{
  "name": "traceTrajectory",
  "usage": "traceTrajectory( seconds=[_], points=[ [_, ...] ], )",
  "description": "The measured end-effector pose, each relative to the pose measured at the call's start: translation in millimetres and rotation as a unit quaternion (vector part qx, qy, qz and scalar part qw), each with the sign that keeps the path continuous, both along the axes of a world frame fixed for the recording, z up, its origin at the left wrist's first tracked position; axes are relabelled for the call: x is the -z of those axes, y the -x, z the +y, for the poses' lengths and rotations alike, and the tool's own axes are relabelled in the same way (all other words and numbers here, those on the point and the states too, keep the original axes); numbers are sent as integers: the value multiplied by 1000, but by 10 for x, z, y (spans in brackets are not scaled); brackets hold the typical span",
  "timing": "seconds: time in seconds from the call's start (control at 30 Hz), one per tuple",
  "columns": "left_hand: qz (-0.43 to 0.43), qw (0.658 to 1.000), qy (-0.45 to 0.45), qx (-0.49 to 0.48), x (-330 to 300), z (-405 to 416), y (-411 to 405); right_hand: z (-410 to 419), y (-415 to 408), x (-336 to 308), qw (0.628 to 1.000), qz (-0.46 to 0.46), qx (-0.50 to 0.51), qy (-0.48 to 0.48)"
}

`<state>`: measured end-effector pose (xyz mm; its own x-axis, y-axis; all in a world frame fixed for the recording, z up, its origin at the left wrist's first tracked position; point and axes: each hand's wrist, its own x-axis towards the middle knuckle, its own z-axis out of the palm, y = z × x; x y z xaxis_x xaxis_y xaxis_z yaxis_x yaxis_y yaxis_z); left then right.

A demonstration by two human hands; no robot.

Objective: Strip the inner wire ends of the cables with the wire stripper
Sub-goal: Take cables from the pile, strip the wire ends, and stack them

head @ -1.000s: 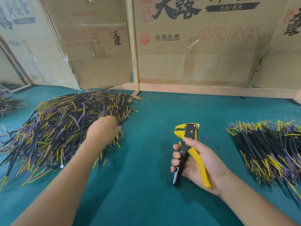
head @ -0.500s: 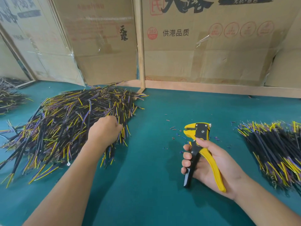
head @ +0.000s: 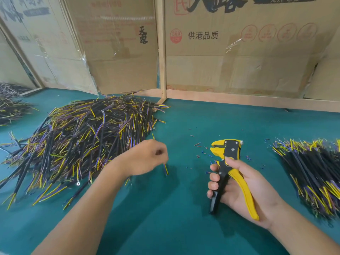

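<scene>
Three heaps of cables lie on the green tabletop [head: 184, 227]. At its far left edge sits a small heap [head: 11, 107], partly out of view. Next to it, filling the left half up to the back edge, spreads the big pile [head: 88, 140] of black cables with yellow and purple inner ends sticking out in all directions. The left hand [head: 147, 157] hovers just off the pile's near right side, blurred, its fingers curled round one cable [head: 166, 169] whose yellow and purple end hangs below the knuckles. Bits of stripped insulation [head: 199, 151] are scattered on the cloth between the two hands. The right hand [head: 244, 188] holds the stripper [head: 228, 162] upright near the middle of the tabletop, fingers wrapped round the black handle, thumb over the top, the yellow handle lying across the palm; its head points away toward the back edge. At the right edge lies a tidier bundle [head: 312, 173]. Cardboard sheets [head: 239, 52] stand along the back edge.
</scene>
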<state>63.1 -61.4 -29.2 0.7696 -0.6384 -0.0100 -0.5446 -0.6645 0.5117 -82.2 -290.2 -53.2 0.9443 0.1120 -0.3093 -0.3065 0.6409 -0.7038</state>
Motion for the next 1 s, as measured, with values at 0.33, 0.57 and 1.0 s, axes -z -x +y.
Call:
traceTrajectory(
  seconds=[0.33,0.57,1.0],
  points=[
    [-201,947,-149,-204,309,-383,-181,14,5,-13,1000,0,0,3],
    [-60,969,218,-104,109,-381,16,16,11,-23,1000,0,1,6],
    [79,936,338,-54,67,-522,316,-18,-37,59,1000,-7,-12,-4]
  ],
)
